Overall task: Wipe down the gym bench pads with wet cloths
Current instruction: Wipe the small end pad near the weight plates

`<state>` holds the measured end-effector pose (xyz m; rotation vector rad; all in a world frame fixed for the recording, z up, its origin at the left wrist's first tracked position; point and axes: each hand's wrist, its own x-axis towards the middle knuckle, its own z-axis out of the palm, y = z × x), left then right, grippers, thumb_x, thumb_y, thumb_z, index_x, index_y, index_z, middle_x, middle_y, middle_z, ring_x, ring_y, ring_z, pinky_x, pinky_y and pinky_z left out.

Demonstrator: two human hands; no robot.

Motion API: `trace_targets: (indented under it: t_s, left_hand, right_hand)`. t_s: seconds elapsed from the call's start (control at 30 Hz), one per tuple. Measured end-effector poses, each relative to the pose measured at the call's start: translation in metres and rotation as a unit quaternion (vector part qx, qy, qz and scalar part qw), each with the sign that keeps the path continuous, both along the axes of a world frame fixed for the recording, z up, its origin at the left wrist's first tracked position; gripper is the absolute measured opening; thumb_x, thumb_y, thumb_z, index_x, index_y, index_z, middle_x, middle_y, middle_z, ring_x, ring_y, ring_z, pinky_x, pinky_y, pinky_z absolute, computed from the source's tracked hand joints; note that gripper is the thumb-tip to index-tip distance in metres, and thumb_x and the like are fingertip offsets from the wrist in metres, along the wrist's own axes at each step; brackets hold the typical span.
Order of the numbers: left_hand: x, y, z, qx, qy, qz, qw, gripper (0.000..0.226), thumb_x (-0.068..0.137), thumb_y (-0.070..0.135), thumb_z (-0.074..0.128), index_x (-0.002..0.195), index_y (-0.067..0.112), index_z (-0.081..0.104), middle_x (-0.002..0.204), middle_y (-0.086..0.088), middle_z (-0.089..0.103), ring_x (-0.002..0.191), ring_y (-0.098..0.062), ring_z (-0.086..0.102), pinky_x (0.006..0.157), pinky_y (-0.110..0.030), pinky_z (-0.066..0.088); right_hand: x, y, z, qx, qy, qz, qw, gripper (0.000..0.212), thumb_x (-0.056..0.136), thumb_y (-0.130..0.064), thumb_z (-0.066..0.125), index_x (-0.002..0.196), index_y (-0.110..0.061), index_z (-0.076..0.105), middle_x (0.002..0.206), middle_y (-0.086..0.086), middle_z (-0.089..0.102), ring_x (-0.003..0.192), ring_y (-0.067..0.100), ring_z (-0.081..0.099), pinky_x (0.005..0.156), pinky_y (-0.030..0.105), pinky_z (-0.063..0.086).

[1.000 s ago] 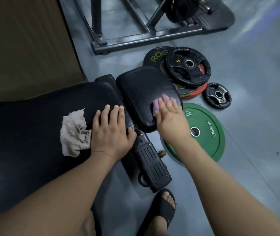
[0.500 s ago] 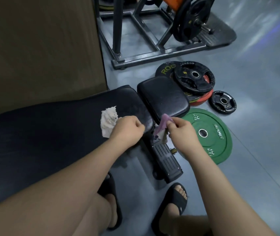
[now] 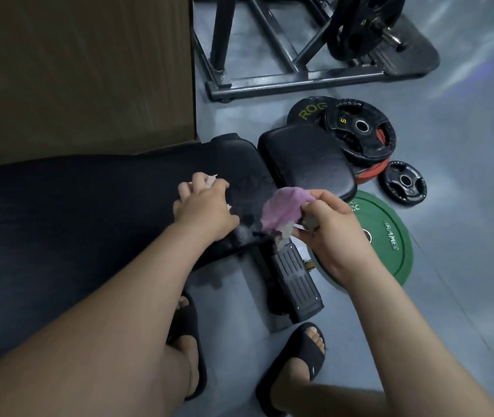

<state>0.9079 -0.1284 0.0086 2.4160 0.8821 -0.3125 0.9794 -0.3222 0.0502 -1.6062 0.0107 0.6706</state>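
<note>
Right hand (image 3: 332, 233) pinched the purple cloth (image 3: 281, 209), bunched and lifted over the end of the long pad (image 3: 89, 206). Left hand (image 3: 203, 206) gripped the white cloth (image 3: 211, 179), pressed on that pad. Both cloths judged limp and light, and best gathered in the fist. Small pad (image 3: 305, 155) lay beyond.

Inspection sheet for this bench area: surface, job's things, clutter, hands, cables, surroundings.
Surface: long bench pad, seat pad beyond it, both black.
Job's things: whitish cloth on the long bench pad; purple cloth held up near its end.
Clutter: green weight plate, stacked black plates, small black plate on the floor.
Hands: left hand grips the whitish cloth; right hand pinches the purple cloth.
Cables: nothing seen.
Surroundings: steel rack frame, brown panel.
</note>
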Motion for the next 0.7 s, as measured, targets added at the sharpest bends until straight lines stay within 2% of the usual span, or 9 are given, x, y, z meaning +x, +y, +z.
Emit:
trace_targets:
  t_s: [0.03,0.1,0.13,0.2,0.33,0.43,0.5,0.6,0.7]
  left_hand:
    - [0.003,-0.002,-0.001,0.002,0.004,-0.009,1.000,0.068,0.083,0.038,0.072,0.144,0.037,0.041,0.150,0.000,0.020,0.132,-0.031,0.026,0.108,-0.044,0.037]
    - [0.005,-0.002,-0.005,0.011,0.008,-0.018,1.000,0.069,0.083,0.033,0.071,0.144,0.039,0.040,0.151,0.001,0.017,0.131,-0.032,0.025,0.106,-0.044,0.035]
    - [0.005,-0.001,-0.008,0.016,0.010,-0.019,1.000,0.066,0.084,0.032,0.070,0.143,0.040,0.041,0.149,0.001,0.018,0.130,-0.033,0.025,0.105,-0.044,0.035]
    - [0.004,0.003,-0.013,0.024,0.014,-0.014,1.000,0.061,0.086,0.033,0.069,0.140,0.041,0.043,0.145,0.001,0.021,0.126,-0.033,0.026,0.103,-0.044,0.035]
    - [0.002,0.013,-0.015,0.003,-0.019,0.002,1.000,0.046,0.090,0.015,0.064,0.133,0.028,0.056,0.134,-0.002,0.033,0.116,-0.032,0.033,0.098,-0.039,0.045]
    - [0.001,0.014,-0.009,-0.021,-0.048,0.018,0.998,0.032,0.092,0.004,0.059,0.122,0.015,0.063,0.127,-0.008,0.041,0.107,-0.034,0.047,0.083,-0.040,0.052]
    - [0.001,0.013,-0.004,-0.037,-0.058,0.025,0.997,0.031,0.090,0.002,0.058,0.118,0.013,0.066,0.123,-0.011,0.047,0.099,-0.036,0.057,0.073,-0.042,0.054]
    - [0.002,0.017,0.003,-0.058,-0.072,0.042,0.995,0.033,0.085,-0.001,0.052,0.111,0.013,0.068,0.109,-0.011,0.064,0.090,-0.036,0.066,0.074,-0.040,0.059]
    - [0.002,0.022,0.015,-0.116,-0.104,0.077,0.985,0.029,0.088,0.000,0.047,0.100,0.015,0.068,0.095,-0.012,0.070,0.062,-0.034,0.071,0.058,-0.040,0.063]
  right_hand:
    - [0.006,0.002,-0.004,-0.002,0.001,-0.008,1.000,0.018,0.098,-0.004,0.050,0.095,-0.010,0.067,0.074,0.001,0.063,0.071,0.015,0.058,0.079,0.039,0.057]
    - [0.017,0.004,-0.022,-0.121,-0.066,0.001,0.990,0.014,0.096,-0.006,0.055,0.092,-0.011,0.068,0.072,0.002,0.065,0.066,0.020,0.054,0.065,0.040,0.050]
    - [0.022,0.003,-0.034,-0.198,-0.116,0.027,0.973,0.014,0.094,-0.007,0.058,0.091,-0.014,0.069,0.074,0.002,0.069,0.065,0.021,0.055,0.064,0.041,0.049]
    - [0.027,0.006,-0.051,-0.295,-0.189,0.082,0.933,0.017,0.089,-0.008,0.059,0.091,-0.019,0.072,0.084,0.002,0.073,0.073,0.021,0.063,0.072,0.039,0.053]
    - [0.023,0.014,-0.058,-0.345,-0.317,0.096,0.878,0.031,0.088,-0.010,0.059,0.115,-0.022,0.069,0.113,0.004,0.051,0.092,0.017,0.055,0.090,0.020,0.041]
    - [0.015,0.019,-0.065,-0.336,-0.389,0.123,0.849,0.031,0.091,-0.015,0.064,0.121,-0.021,0.069,0.112,0.002,0.046,0.096,0.018,0.055,0.092,0.012,0.034]
    - [0.008,0.021,-0.075,-0.342,-0.425,0.161,0.822,0.034,0.091,-0.017,0.071,0.125,-0.015,0.070,0.107,0.005,0.050,0.095,0.025,0.058,0.093,0.018,0.040]
    - [0.000,0.025,-0.094,-0.360,-0.487,0.172,0.777,0.039,0.090,-0.016,0.074,0.127,-0.006,0.068,0.102,0.016,0.056,0.087,0.037,0.057,0.086,0.043,0.053]
    - [0.000,0.028,-0.098,-0.375,-0.521,0.179,0.746,0.039,0.090,-0.007,0.072,0.129,-0.003,0.067,0.107,0.021,0.058,0.086,0.038,0.054,0.082,0.043,0.054]
